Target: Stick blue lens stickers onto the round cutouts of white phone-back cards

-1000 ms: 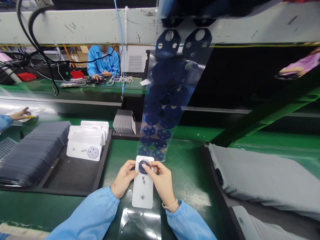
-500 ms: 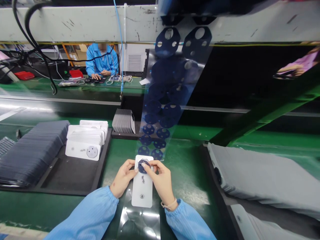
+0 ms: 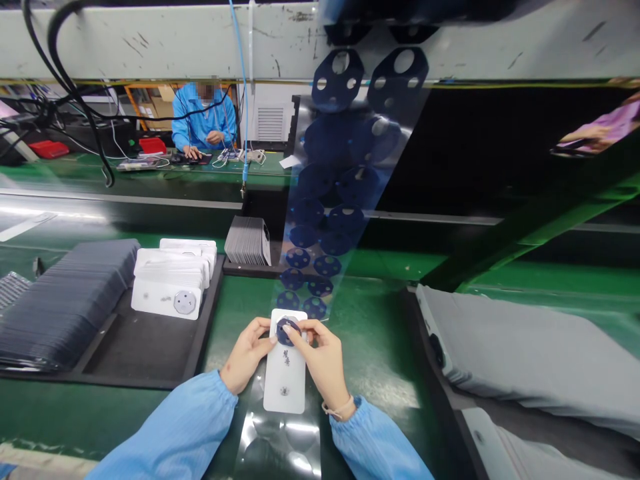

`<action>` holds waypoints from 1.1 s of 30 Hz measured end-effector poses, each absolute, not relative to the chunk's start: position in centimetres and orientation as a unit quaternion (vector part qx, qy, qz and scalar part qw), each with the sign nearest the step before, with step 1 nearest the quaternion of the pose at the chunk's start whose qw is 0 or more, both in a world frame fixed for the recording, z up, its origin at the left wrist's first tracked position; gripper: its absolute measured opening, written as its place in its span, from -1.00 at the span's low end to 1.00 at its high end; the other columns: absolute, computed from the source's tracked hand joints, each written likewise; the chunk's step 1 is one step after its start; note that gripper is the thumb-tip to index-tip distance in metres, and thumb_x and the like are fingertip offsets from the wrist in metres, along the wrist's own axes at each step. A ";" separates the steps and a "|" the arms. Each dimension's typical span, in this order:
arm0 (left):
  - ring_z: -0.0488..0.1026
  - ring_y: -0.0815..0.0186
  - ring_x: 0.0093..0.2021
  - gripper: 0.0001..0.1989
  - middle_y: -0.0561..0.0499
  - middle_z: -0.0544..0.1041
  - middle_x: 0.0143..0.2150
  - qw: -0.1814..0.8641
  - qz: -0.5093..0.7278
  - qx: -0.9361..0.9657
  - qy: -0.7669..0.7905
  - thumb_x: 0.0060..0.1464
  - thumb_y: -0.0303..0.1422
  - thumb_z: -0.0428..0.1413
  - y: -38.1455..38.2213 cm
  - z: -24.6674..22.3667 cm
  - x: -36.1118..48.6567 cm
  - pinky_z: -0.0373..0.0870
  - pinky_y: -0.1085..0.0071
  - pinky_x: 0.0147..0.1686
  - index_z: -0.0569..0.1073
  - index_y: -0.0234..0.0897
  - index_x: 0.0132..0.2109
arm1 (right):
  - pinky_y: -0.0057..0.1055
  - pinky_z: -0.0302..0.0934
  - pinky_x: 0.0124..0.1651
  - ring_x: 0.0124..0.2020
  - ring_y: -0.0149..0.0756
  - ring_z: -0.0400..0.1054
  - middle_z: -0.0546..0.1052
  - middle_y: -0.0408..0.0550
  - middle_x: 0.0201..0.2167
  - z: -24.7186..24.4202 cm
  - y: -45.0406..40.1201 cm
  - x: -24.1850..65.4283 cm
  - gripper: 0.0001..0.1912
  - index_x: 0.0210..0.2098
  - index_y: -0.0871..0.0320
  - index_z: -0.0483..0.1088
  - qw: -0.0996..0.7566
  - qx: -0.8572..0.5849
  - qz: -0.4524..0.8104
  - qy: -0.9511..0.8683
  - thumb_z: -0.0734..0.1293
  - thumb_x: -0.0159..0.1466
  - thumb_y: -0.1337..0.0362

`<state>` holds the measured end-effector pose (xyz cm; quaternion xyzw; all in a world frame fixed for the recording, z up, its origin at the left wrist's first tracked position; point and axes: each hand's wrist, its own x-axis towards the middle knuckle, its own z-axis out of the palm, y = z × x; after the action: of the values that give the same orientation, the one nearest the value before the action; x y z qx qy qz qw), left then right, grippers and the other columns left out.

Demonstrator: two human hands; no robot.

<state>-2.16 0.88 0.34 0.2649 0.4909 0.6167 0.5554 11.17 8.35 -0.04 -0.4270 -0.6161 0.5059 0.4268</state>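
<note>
A white phone back cover [image 3: 285, 380] lies upright in front of me, with dark lettering and a small emblem on it. Over its top end sits a dark octagonal film sticker [image 3: 286, 335] with holes. My left hand [image 3: 249, 353] is closed on the cover's left edge, fingertips beside the sticker. My right hand [image 3: 324, 357] is closed at the sticker, thumb on its face and index finger at its right edge. Whether all of the sticker lies flat is hidden by the fingers. Beneath the cover, a clear film strip [image 3: 280, 443] runs toward me.
A hanging film strip [image 3: 333, 180] carries more dark stickers. The left black tray [image 3: 145, 350] holds dark sheets [image 3: 75, 293] and white covers [image 3: 167, 297]. Grey panels [image 3: 540, 360] fill the right tray. Covers stand in a back tray [image 3: 245, 241]. Across the bench sits a co-worker [image 3: 204, 120].
My hands, the cover and the sticker stay nearly in place. The view shifts very slightly. Across the bench, the co-worker's one hand has lifted a little.
</note>
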 end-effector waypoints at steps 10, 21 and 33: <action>0.56 0.26 -0.28 -0.69 -0.09 0.58 -0.09 0.563 0.613 0.258 0.491 -0.01 -0.26 0.30 1.0 0.2 -2.3 0.45 0.39 -0.27 0.46 -0.30 -0.16 | -0.40 0.11 -0.42 -0.53 -0.36 0.15 0.41 -0.16 -0.56 -0.4 8.4 11.2 -0.74 -0.47 0.15 0.48 0.422 -0.430 0.503 -0.620 0.47 0.06 0.07; 0.54 0.23 -0.22 -0.70 -0.11 0.59 -0.12 0.562 0.614 0.265 0.487 -0.01 -0.27 0.30 0.9 -0.1 -2.5 0.42 0.39 -0.23 0.50 -0.30 -0.15 | -0.40 0.11 -0.41 -0.52 -0.35 0.17 0.45 -0.15 -0.52 -0.5 8.1 11.1 -0.80 -0.45 0.13 0.47 0.432 -0.426 0.485 -0.630 0.44 0.10 0.12; 0.56 0.26 -0.27 -0.72 -0.10 0.58 -0.09 0.577 0.614 0.261 0.471 0.01 -0.27 0.30 0.8 0.6 -2.2 0.43 0.39 -0.24 0.48 -0.29 -0.16 | -0.37 0.16 -0.34 -0.42 -0.29 0.27 0.45 -0.13 -0.45 -0.6 7.7 11.1 -0.87 -0.41 0.10 0.43 0.446 -0.410 0.385 -0.696 0.38 0.22 0.20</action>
<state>-2.24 0.79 0.63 0.2608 0.4715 0.6136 0.5772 11.09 7.71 -0.58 -0.4098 -0.6961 0.3854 0.4461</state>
